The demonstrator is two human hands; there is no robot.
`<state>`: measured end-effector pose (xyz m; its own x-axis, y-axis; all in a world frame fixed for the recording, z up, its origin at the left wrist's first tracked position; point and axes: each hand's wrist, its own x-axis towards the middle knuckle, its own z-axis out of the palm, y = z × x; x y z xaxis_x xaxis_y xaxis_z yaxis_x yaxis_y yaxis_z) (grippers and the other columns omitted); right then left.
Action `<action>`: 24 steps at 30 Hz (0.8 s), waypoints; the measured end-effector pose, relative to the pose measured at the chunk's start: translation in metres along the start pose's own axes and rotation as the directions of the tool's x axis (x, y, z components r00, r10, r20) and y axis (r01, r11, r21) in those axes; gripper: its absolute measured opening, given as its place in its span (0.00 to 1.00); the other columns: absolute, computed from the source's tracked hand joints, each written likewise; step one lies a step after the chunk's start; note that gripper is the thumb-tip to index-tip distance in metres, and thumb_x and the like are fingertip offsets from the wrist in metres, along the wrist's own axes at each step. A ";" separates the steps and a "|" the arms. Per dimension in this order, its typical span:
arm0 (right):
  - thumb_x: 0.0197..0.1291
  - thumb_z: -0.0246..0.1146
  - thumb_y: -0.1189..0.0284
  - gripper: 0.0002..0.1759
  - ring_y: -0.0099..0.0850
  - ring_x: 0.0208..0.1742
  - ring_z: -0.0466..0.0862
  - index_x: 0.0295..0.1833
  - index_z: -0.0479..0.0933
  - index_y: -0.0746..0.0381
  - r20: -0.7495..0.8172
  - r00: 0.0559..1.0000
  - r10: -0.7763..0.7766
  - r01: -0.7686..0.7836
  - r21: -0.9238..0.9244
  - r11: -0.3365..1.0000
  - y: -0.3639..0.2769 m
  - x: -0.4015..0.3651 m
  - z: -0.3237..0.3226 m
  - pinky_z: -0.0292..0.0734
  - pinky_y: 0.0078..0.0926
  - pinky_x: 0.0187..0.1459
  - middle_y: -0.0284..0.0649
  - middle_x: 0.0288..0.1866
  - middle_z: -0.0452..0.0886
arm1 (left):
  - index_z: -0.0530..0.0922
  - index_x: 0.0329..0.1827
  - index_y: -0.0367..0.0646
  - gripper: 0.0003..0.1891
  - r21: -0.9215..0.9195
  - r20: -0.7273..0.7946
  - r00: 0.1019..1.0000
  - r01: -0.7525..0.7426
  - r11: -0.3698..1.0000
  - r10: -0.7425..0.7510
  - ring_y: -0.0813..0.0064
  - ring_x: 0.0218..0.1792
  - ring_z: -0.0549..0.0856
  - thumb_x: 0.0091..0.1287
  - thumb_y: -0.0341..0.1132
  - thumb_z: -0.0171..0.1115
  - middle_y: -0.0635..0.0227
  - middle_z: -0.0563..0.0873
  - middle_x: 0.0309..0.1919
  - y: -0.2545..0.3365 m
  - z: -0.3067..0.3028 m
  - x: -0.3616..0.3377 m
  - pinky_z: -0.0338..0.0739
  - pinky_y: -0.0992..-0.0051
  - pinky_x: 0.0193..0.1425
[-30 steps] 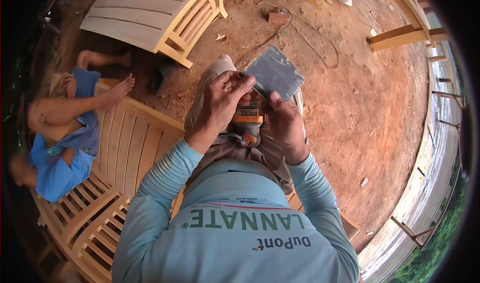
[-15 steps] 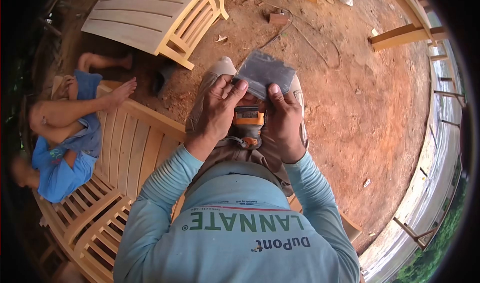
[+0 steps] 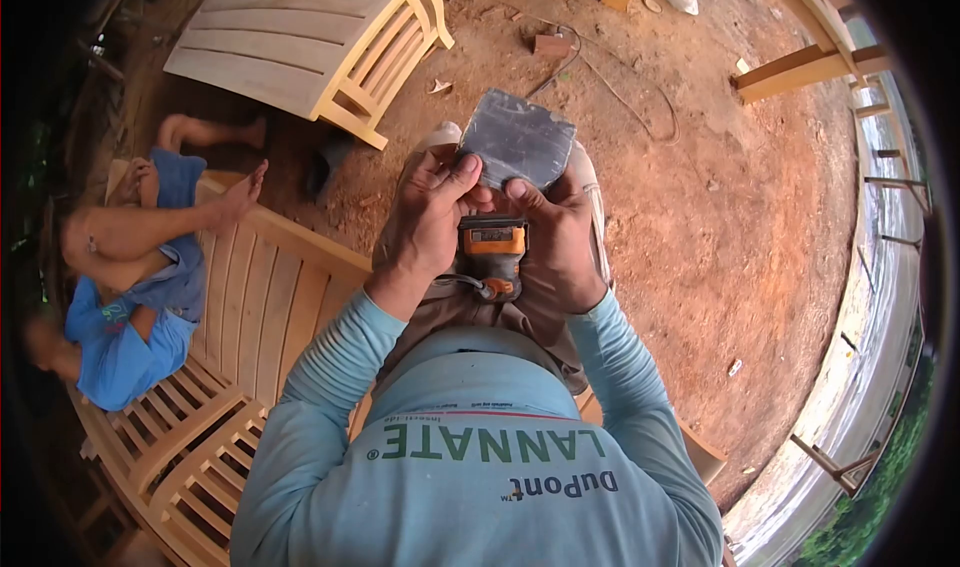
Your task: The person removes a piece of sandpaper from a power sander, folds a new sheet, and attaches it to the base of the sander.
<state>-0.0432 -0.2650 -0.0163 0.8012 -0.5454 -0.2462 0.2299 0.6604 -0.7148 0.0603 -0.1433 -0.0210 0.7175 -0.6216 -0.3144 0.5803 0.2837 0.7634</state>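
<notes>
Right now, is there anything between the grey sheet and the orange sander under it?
Nothing visible except the fingers. The left hand and right hand grip the grey sheet by its lower edge, above the orange sander.

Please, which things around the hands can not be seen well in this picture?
1. Sander, head view: mostly covered by the left hand, right hand and grey sheet; its base is hidden.
2. Right hand's fingers, head view: hidden behind the sheet; only the thumb shows on it.
3. Bench, head view: near end cut off by the dark lens edge.
4. Person on the bench, head view: blurred near the edge.
</notes>
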 end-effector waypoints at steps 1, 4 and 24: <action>0.70 0.75 0.77 0.24 0.27 0.52 0.88 0.68 0.76 0.64 0.049 0.999 -0.016 0.018 -0.049 0.999 0.002 0.003 -0.006 0.84 0.26 0.54 0.38 0.57 0.89 | 0.82 0.56 0.44 0.08 0.020 -0.001 0.999 0.036 0.999 -0.036 0.77 0.38 0.87 0.79 0.33 0.69 0.70 0.90 0.43 0.002 0.000 0.000 0.85 0.72 0.49; 0.71 0.75 0.75 0.25 0.26 0.53 0.88 0.69 0.76 0.64 0.159 0.987 -0.030 0.063 -0.205 0.977 0.007 0.010 -0.029 0.85 0.26 0.54 0.37 0.57 0.88 | 0.84 0.55 0.43 0.09 0.221 0.129 0.989 0.042 0.974 -0.072 0.77 0.37 0.87 0.78 0.35 0.71 0.70 0.90 0.42 0.007 0.003 -0.006 0.85 0.73 0.48; 0.69 0.76 0.76 0.06 0.21 0.45 0.86 0.46 0.86 0.65 0.348 0.927 0.142 0.184 -0.750 0.635 -0.018 0.032 -0.092 0.81 0.25 0.50 0.30 0.37 0.86 | 0.87 0.42 0.36 0.14 0.865 0.278 0.960 -0.263 0.428 0.028 0.73 0.33 0.86 0.71 0.40 0.78 0.65 0.85 0.30 0.003 -0.078 0.011 0.81 0.68 0.41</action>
<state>-0.0726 -0.3421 -0.0718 0.9674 -0.2318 -0.1021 -0.1208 -0.0680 -0.9903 0.0998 -0.0930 -0.0663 0.5979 -0.7920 -0.1235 -0.2735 -0.3465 0.8973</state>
